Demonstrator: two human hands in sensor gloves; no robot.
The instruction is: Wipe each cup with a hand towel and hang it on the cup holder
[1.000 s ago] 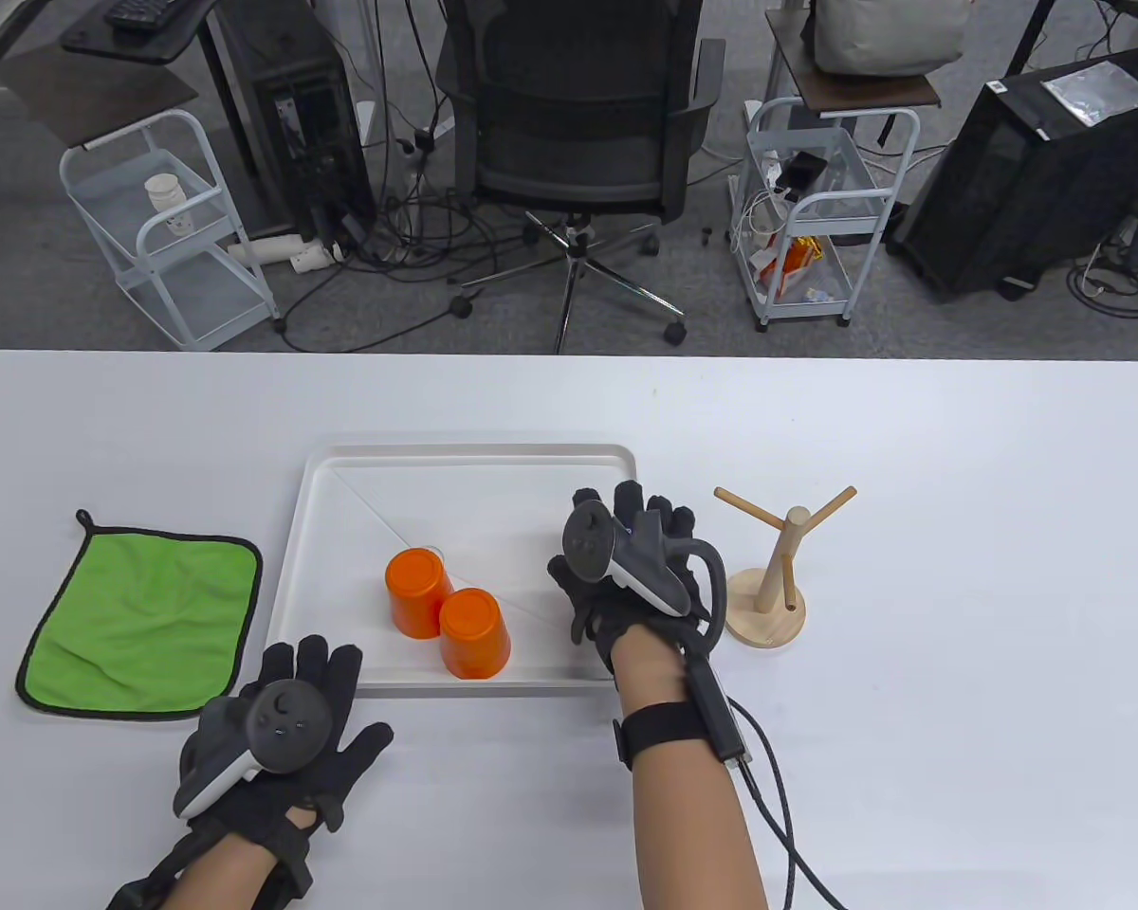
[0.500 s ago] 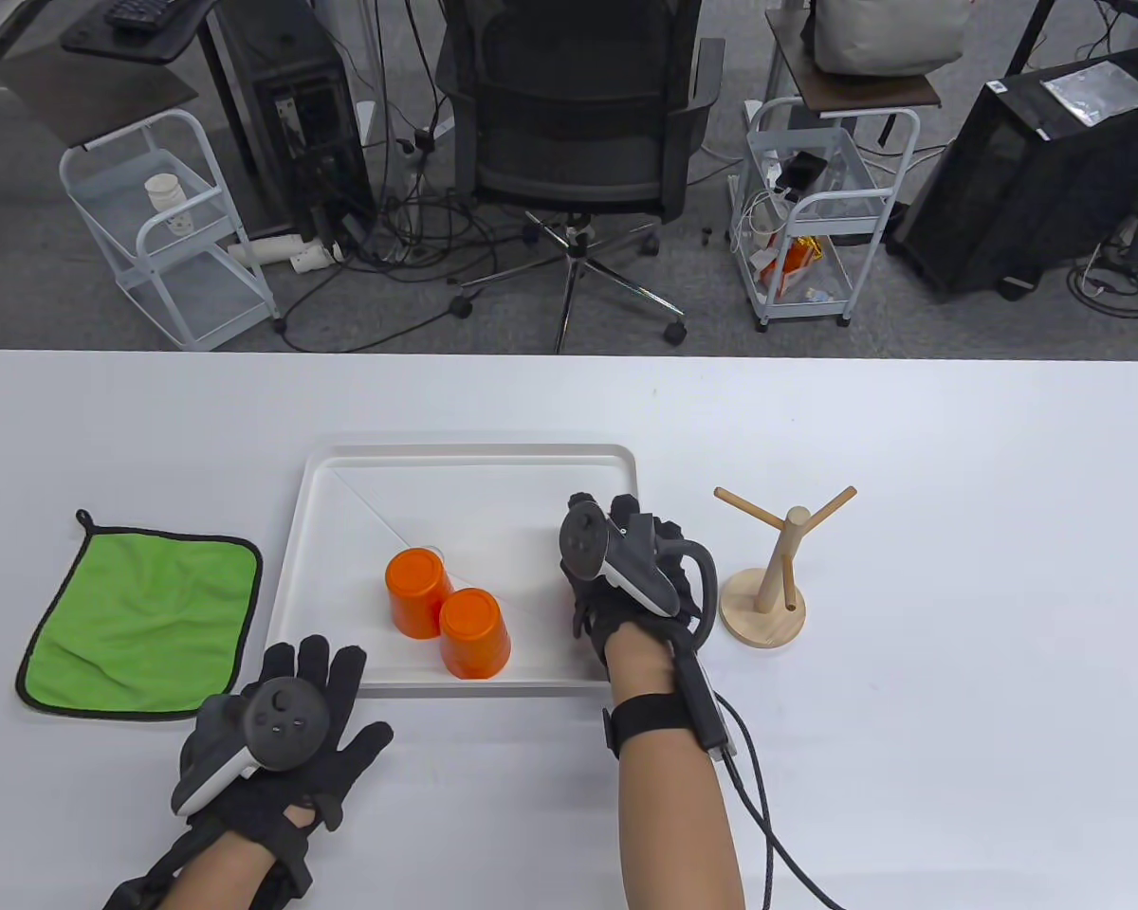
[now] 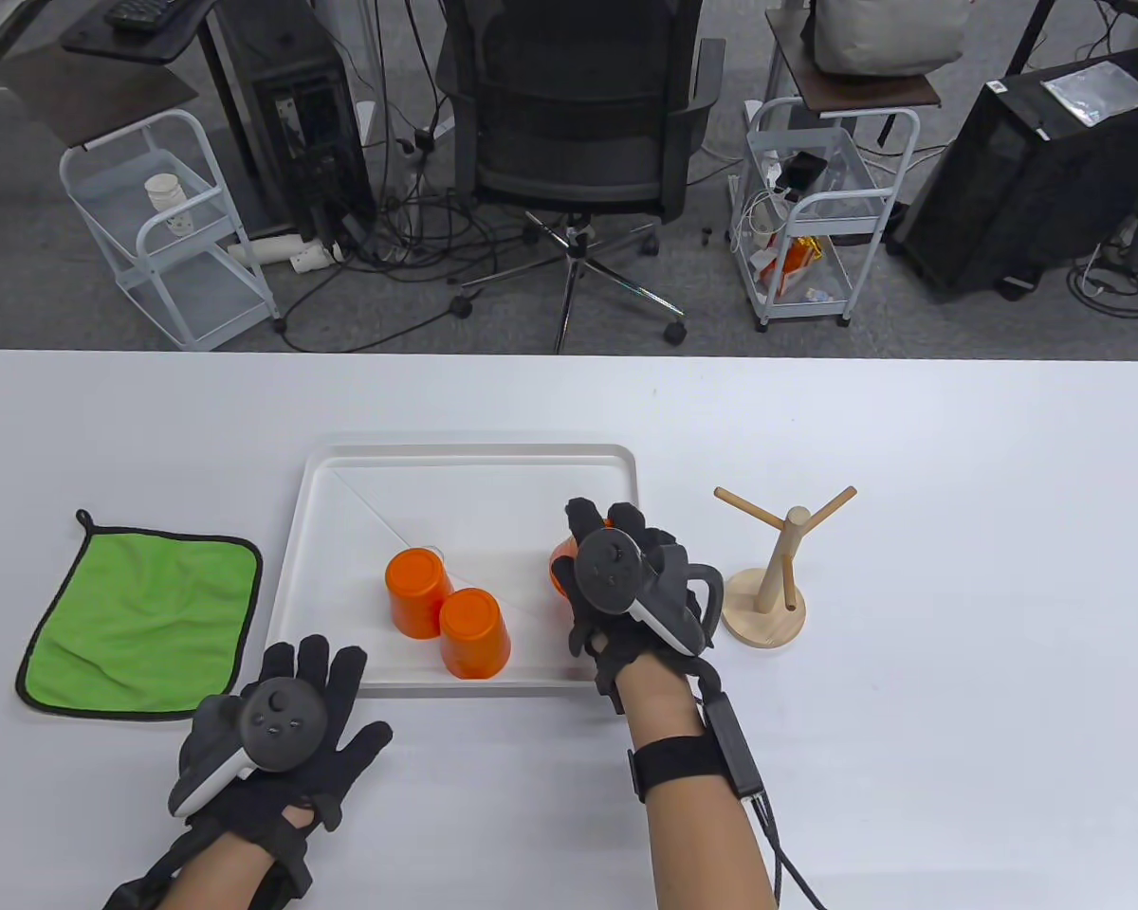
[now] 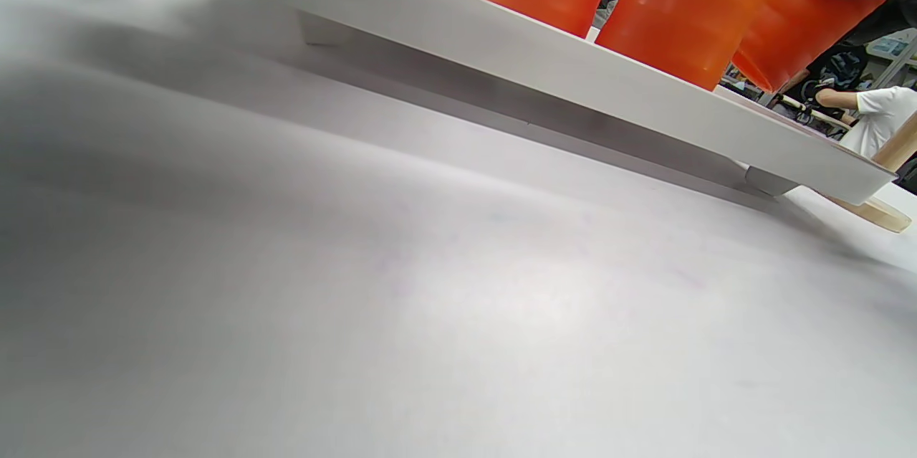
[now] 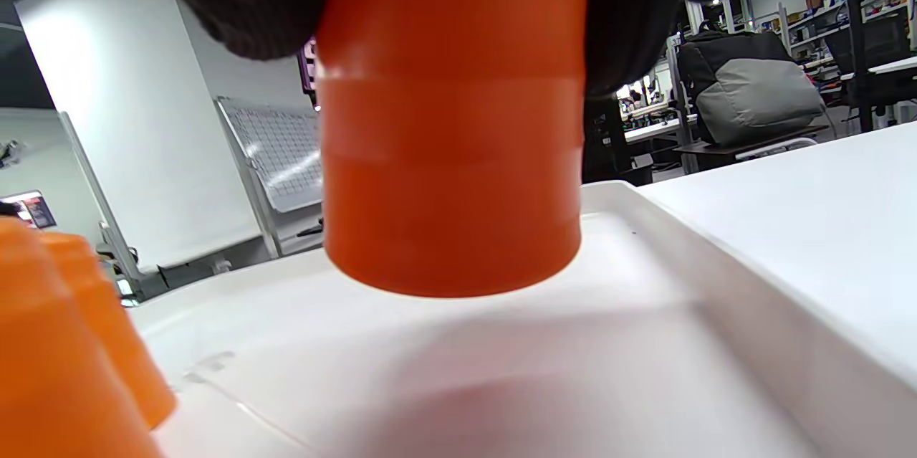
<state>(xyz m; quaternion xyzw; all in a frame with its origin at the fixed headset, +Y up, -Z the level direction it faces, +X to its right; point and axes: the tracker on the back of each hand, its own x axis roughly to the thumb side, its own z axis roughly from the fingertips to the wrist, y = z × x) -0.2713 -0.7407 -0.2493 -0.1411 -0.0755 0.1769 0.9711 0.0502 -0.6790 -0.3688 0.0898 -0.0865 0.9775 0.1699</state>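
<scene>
My right hand grips an orange cup upside down, lifted just clear of the white tray at the tray's right side; in the table view only a sliver of this cup shows beside the glove. Two more orange cups stand upside down, touching, near the tray's front middle. The green hand towel lies flat on the table left of the tray. The wooden cup holder stands bare to the right of the tray. My left hand rests flat on the table before the tray's front left corner, holding nothing.
The white table stretches bare to the right of the holder and behind the tray. Beyond the far edge stand an office chair, two wire carts and computer towers.
My right hand has closed around the third orange cup, turned and lifted it slightly off the tray. The left hand and everything else have stayed still.
</scene>
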